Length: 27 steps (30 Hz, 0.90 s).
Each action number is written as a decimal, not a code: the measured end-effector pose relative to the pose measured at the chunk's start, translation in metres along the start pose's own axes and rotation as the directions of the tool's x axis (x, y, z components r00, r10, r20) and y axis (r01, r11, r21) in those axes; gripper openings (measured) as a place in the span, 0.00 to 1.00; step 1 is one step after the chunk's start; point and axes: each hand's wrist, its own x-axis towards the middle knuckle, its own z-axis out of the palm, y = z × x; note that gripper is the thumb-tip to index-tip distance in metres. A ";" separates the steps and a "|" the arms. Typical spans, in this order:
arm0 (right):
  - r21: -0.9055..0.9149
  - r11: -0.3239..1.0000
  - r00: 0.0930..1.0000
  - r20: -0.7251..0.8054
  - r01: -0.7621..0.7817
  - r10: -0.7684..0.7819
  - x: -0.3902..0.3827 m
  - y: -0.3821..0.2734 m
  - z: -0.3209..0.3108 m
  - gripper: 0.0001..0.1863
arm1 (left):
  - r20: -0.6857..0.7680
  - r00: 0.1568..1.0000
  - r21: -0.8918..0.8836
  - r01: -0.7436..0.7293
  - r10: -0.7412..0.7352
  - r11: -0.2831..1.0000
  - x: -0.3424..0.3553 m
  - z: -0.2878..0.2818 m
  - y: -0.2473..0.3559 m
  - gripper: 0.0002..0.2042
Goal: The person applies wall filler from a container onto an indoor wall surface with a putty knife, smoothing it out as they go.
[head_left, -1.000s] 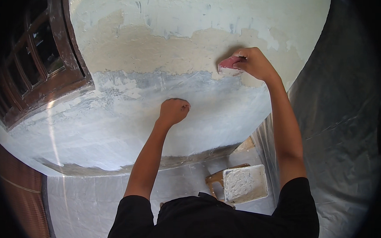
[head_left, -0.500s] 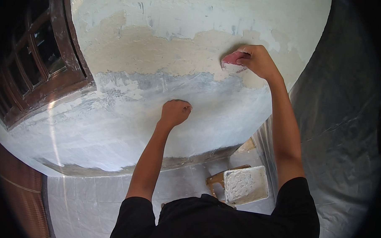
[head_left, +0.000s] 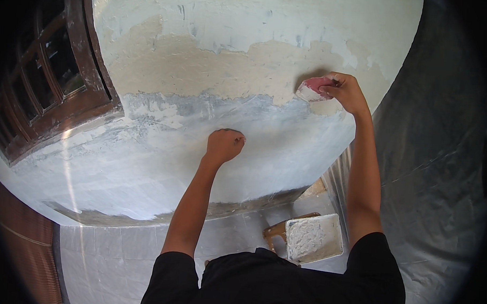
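Right hand (head_left: 346,93) is raised against the wall (head_left: 214,70), fingers closed around a small pink-handled scraper (head_left: 313,88). The tool's pale blade end points to the person's left and lies flat on, or just at, the wall surface; true contact cannot be confirmed from this view. The long axis of the scraper runs roughly level, left to right, with the hand gripping its right end.

Left hand (head_left: 224,144) is curled into a loose fist, holding nothing visible, knuckles resting on the wall. It sits lower than the right hand and well to its left, apart from the tool.

The scraper sits at the boundary where the tan bare patch (head_left: 192,70) meets the grey-white skimmed band (head_left: 200,150) below. The tan area stretches away to the left of the blade; the right hand is the nearer by far, the left hand lying below that patch.

Below the right forearm, a white tray of plaster (head_left: 314,238) rests on a wooden stand (head_left: 277,230). A dark wooden window frame (head_left: 58,86) is far left of the left hand. Grey sheeting (head_left: 436,159) hangs to the right of the right arm.
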 end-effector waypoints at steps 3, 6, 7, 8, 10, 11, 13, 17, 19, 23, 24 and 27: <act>0.029 0.999 0.997 0.068 0.034 -0.036 0.005 0.008 0.012 0.11 | 0.003 1.000 -0.009 0.005 -0.005 1.000 0.000 0.000 0.002 0.08; -0.084 0.993 0.991 0.109 0.086 -0.077 0.014 0.010 0.014 0.11 | -0.001 1.000 -0.013 0.001 -0.001 1.000 0.000 0.000 0.000 0.08; -0.075 0.996 0.997 0.066 0.054 -0.049 0.013 0.008 0.007 0.12 | -0.006 1.000 -0.012 -0.008 0.008 1.000 0.000 0.001 -0.001 0.08; -0.065 0.998 0.999 0.024 0.024 -0.022 0.013 0.004 0.000 0.12 | -0.010 1.000 -0.010 -0.006 0.006 1.000 0.000 0.001 -0.001 0.08; 0.021 1.000 1.000 -0.003 0.019 -0.019 0.010 -0.001 -0.003 0.13 | -0.007 1.000 0.012 -0.014 0.014 1.000 0.001 0.001 0.000 0.08; 0.018 0.999 0.998 0.041 0.045 -0.045 0.010 -0.001 -0.001 0.13 | -0.006 1.000 0.011 -0.015 0.015 1.000 0.001 0.001 0.001 0.08; -0.015 0.998 0.991 0.127 0.054 -0.052 0.011 -0.004 0.006 0.13 | -0.011 1.000 0.002 -0.002 0.002 1.000 0.000 0.001 0.000 0.08; -0.003 0.999 0.995 0.084 0.046 -0.045 0.017 -0.007 0.014 0.12 | -0.013 1.000 -0.018 -0.007 0.007 1.000 0.000 0.002 -0.003 0.08; -0.005 0.999 0.998 0.049 0.031 -0.031 0.010 -0.010 0.006 0.11 | -0.020 0.999 0.000 -0.036 0.036 0.999 0.000 0.003 -0.006 0.08; 0.001 0.999 0.998 0.034 0.043 -0.043 0.005 0.004 0.005 0.11 | -0.010 1.000 0.019 -0.013 0.014 1.000 0.001 0.002 0.000 0.08; 0.012 0.998 0.996 0.061 0.068 -0.068 0.005 0.005 0.010 0.10 | -0.009 1.000 0.019 -0.010 0.010 1.000 0.001 0.002 0.000 0.08; -0.062 0.994 0.994 0.067 0.085 -0.081 0.010 0.010 0.010 0.11 | -0.008 1.000 0.014 -0.015 0.015 1.000 0.001 0.002 0.000 0.08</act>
